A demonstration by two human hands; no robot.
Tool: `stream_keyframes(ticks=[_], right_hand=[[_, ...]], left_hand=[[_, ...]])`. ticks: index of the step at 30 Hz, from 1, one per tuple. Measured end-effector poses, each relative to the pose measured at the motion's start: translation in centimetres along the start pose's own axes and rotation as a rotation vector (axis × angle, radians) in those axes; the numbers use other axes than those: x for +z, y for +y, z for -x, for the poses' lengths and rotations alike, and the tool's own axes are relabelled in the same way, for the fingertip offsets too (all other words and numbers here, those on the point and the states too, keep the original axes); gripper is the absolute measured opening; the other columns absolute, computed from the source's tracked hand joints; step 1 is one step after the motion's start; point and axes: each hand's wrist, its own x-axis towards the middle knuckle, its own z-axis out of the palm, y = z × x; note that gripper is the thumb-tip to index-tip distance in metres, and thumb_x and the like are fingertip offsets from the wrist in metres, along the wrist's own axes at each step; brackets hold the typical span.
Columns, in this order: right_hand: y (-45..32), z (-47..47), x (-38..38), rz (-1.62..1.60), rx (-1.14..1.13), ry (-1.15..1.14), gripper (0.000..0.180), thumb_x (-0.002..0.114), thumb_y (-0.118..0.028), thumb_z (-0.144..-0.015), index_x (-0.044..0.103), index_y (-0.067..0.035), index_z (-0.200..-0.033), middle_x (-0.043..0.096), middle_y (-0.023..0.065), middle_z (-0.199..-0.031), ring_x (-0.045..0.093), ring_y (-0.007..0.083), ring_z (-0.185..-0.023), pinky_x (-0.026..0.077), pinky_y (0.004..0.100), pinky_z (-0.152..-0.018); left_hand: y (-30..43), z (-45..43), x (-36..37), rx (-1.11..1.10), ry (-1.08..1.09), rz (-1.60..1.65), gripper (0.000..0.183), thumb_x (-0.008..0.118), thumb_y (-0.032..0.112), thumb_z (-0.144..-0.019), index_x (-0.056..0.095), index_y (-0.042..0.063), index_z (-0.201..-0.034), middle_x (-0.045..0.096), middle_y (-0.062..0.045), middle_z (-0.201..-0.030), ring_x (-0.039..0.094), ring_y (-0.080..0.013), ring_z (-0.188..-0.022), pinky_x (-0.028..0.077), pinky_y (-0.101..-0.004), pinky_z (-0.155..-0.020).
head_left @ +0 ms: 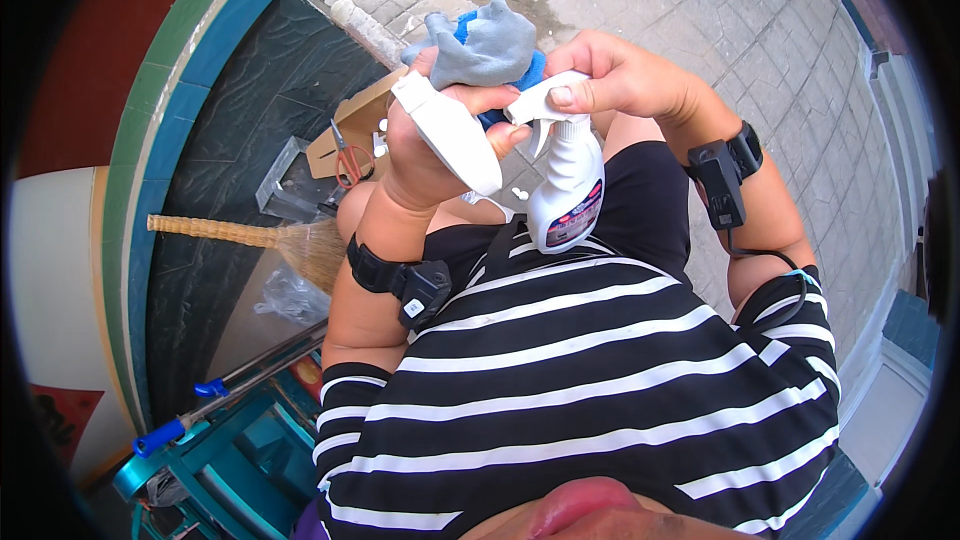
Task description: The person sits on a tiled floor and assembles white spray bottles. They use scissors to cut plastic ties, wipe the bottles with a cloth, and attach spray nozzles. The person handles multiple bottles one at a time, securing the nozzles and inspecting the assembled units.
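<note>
My left hand (427,142) is closed around a white plastic object (457,135) with a narrow neck and a wide, rounded end. What it is exactly, I cannot tell. A grey and blue cloth (487,45) is bunched at the far side of the same hand, against its fingers. My right hand (615,79) grips the head of a white trigger spray bottle (566,187), which hangs almost upright over my lap with a printed label on its lower part. The bottle's nozzle points at my left thumb, very close to it.
Left of my legs are an open cardboard box (352,116), orange-handled scissors (351,157), a grey tray (289,191), a straw hand broom (247,231) and a clear plastic bag (292,296). A blue-handled pole (161,436) lies by a teal plastic item (247,465). Stone paving (750,37) stretches ahead.
</note>
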Motion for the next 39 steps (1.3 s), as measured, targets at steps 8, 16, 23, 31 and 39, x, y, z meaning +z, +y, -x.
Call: stream_keyframes(ticks=[8, 16, 23, 31, 39], right_hand=[[0.0, -0.5, -0.2, 0.068, -0.066, -0.016, 0.03, 0.067, -0.03, -0.094, 0.07, 0.0, -0.095, 0.072, 0.0035, -0.083, 0.064, 0.0087, -0.074, 0.05, 0.0226, -0.068], [-1.1, -0.4, 1.3, 0.36, -0.177, 0.168, 0.032, 0.067, -0.032, -0.095, 0.067, 0.0, -0.09, 0.067, 0.0031, -0.076, 0.057, 0.0099, -0.068, 0.046, 0.028, -0.062], [-0.9, -0.4, 3.0, 0.76, -0.315, 0.395, 0.029, 0.068, -0.031, -0.091, 0.069, -0.002, -0.089, 0.063, 0.0149, -0.069, 0.058, 0.0256, -0.059, 0.046, 0.0342, -0.058], [-0.6, 0.0, 3.7, 0.714, -0.259, 0.422, 0.032, 0.067, -0.034, -0.092, 0.069, -0.001, -0.092, 0.065, 0.0149, -0.071, 0.061, 0.0233, -0.061, 0.048, 0.0345, -0.059], [-0.7, 0.5, 3.9, 0.599, -0.231, 0.504, 0.029, 0.068, -0.03, -0.093, 0.07, -0.001, -0.096, 0.066, 0.0124, -0.071, 0.061, 0.019, -0.061, 0.048, 0.0316, -0.059]], left_hand=[[0.8, -1.0, -0.3, -0.001, -0.028, -0.051, 0.029, 0.087, 0.017, -0.064, 0.073, 0.01, -0.088, 0.071, -0.004, -0.088, 0.064, -0.0284, -0.09, 0.05, -0.0415, -0.086], [0.5, -0.8, 0.1, -0.195, 0.101, 0.125, 0.021, 0.084, 0.014, -0.075, 0.072, 0.003, -0.087, 0.069, -0.007, -0.085, 0.063, -0.0217, -0.084, 0.049, -0.0352, -0.077], [1.0, 0.5, 0.3, -0.544, 0.096, 0.371, 0.018, 0.082, 0.015, -0.08, 0.071, 0.001, -0.084, 0.067, -0.005, -0.076, 0.062, -0.0133, -0.067, 0.047, -0.026, -0.062], [0.4, 0.4, -0.2, -0.611, -0.012, 0.514, 0.018, 0.081, 0.012, -0.081, 0.07, 0.0, -0.089, 0.069, -0.006, -0.081, 0.064, -0.0111, -0.072, 0.05, -0.0238, -0.062], [0.9, 1.3, -0.5, -0.589, 0.044, 0.382, 0.027, 0.078, 0.012, -0.085, 0.069, -0.007, -0.103, 0.068, -0.006, -0.089, 0.061, -0.0098, -0.079, 0.048, -0.0232, -0.069]])
